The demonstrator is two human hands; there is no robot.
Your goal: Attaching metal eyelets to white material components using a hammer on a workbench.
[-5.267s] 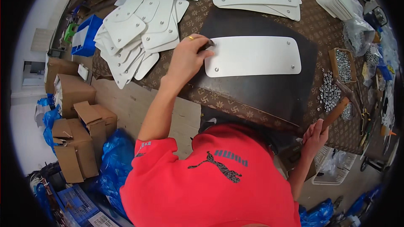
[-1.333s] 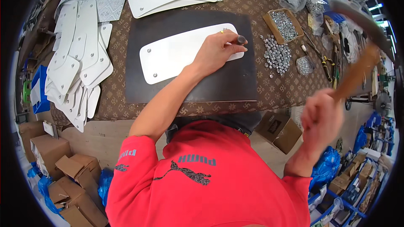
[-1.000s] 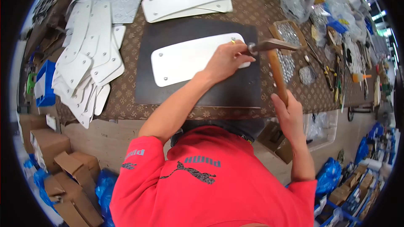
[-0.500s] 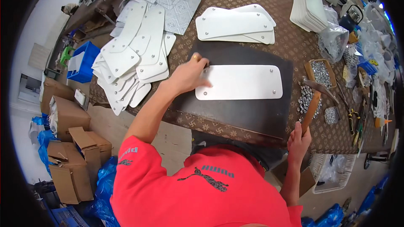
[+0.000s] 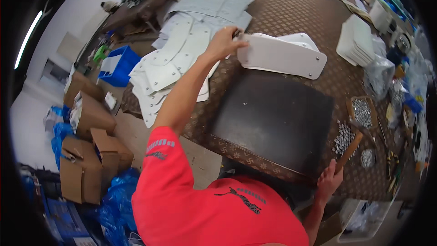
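My left hand (image 5: pixel 224 43) is closed on the left end of a white rounded panel (image 5: pixel 282 57) with metal studs in its corners. The panel lies over or rests on a small stack of similar white panels (image 5: pixel 300 40) behind the dark mat; whether it touches them is hard to tell. In my right hand (image 5: pixel 330 182), by the table's front edge, is the wooden handle of a hammer (image 5: pixel 349 150). Its head, blurred, is near the loose metal studs (image 5: pixel 343 139). Between my hands lies the dark mat (image 5: pixel 277 118), with one small bright speck on it.
A loose heap of white studded panels (image 5: pixel 161 73) lies left of my left arm, with grey patterned sheets (image 5: pixel 209 7) behind. At right are plain white panels (image 5: pixel 356 41), a box of studs (image 5: pixel 362 111), plastic bags (image 5: pixel 379 75) and tools. Cardboard boxes (image 5: pixel 73 173) stand on the floor.
My left hand has carried the white panel off the dark mat, away from me, onto or over the stack. My right hand still holds the hammer. The whole view has shifted.
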